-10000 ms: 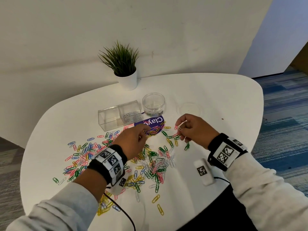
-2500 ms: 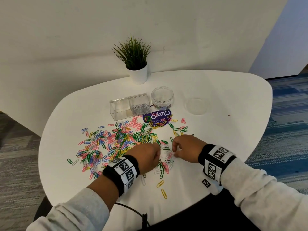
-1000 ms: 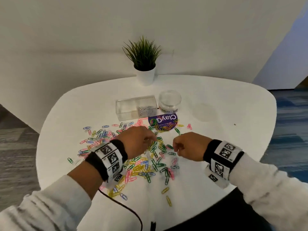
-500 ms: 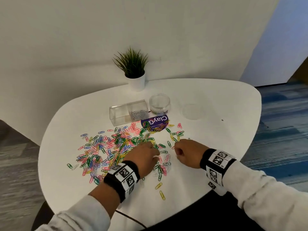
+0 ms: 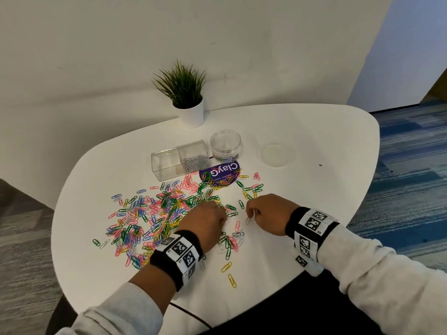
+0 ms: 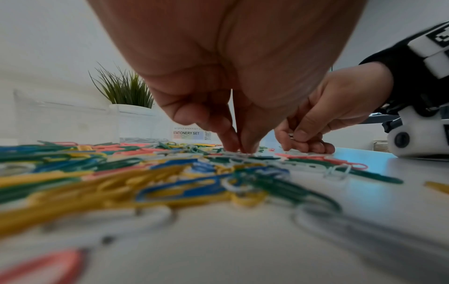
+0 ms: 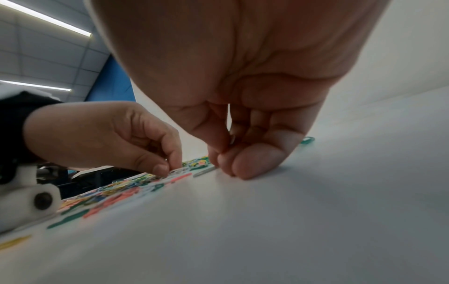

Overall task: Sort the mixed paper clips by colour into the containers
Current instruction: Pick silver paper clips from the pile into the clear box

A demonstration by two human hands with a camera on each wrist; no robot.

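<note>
Mixed coloured paper clips [image 5: 154, 213] lie spread over the white table [image 5: 314, 131]. My left hand [image 5: 223, 213] is down on the near part of the pile, thumb and forefinger [image 6: 240, 149] pinched together on a white clip. My right hand [image 5: 250, 213] is curled just to its right, its fingers [image 7: 219, 155] pinching a white clip [image 5: 247, 221] whose end touches the table. At the back stand a clear two-part box [image 5: 167, 163], with silver clips [image 5: 196, 162] in its right half, and a round clear jar [image 5: 225, 146].
A purple round lid [image 5: 220, 175] lies in front of the jar with clips on it. A clear lid [image 5: 275, 154] lies to the right and a potted plant [image 5: 188, 100] stands by the wall. A cable [image 5: 191, 315] hangs off the near edge.
Over ten seconds both hands came back from beside the purple lid to the near clips. In the last half second they have barely moved; the left fingertips went down onto the pile.
</note>
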